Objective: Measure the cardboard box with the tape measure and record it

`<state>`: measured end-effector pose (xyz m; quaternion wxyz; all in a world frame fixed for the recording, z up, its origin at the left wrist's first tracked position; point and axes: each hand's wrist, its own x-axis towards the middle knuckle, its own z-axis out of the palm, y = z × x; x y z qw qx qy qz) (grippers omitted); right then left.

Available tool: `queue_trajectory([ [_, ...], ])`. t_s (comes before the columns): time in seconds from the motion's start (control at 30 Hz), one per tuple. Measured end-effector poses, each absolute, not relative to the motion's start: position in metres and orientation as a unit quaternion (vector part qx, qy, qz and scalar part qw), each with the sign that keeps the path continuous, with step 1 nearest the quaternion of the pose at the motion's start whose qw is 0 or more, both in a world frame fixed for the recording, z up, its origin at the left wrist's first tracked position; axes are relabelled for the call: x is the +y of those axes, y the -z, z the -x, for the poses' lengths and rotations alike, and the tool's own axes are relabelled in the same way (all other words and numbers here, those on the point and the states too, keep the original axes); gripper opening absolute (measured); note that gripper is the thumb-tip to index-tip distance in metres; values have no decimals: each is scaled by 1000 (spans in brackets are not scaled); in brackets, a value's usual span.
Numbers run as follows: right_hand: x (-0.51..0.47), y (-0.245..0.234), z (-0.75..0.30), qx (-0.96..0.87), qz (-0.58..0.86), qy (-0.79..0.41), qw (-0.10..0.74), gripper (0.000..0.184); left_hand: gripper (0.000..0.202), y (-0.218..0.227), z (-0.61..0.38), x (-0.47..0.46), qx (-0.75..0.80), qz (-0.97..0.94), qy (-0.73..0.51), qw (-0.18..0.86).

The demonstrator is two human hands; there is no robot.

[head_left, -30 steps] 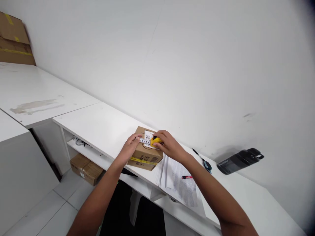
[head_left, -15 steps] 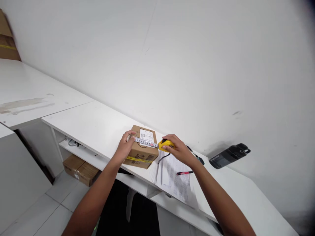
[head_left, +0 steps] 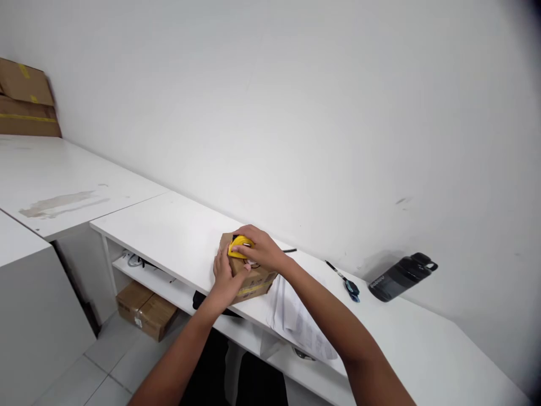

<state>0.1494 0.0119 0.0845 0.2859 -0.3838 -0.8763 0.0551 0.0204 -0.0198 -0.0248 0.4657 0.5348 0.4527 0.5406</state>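
Observation:
A small brown cardboard box (head_left: 253, 288) with a yellow strap of tape sits on the white shelf top. My right hand (head_left: 262, 248) is closed around a yellow tape measure (head_left: 240, 247), held over the top of the box. No drawn-out blade shows. Against the left side of the box lies my left hand (head_left: 226, 279), its fingers and thumb round the near left corner. Most of the box's top is hidden by my hands. Beside the box, white paper sheets (head_left: 291, 310) lie partly under my right forearm.
A black bottle (head_left: 397, 279) lies tilted near the wall, with a dark corded item (head_left: 351, 288) left of it. Bigger cartons (head_left: 29, 101) are stacked at far left. Another carton (head_left: 146, 310) rests on the floor beneath the shelf.
My right hand has brought the tape measure left, from the box's right edge to over its top. The stretched blade is no longer visible. My left hand has shifted from the blade's end to the box's side.

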Motion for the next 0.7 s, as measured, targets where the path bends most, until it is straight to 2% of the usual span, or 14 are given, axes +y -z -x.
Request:
queue_trajectory([
  [0.13,33,-92,-150,-824,455,-5,338,26,94,18,-21,-14,504,-514,-558,413],
  [0.2,47,-95,-152,-794,506,35,335,26,93,15,-17,3,496,-514,-577,396],
  [0.43,82,-93,-140,-812,539,90,205,27,69,32,-22,42,461,-493,-604,424],
  [0.7,53,-93,-149,-833,512,164,134,25,63,38,-27,40,465,-484,-615,413],
])
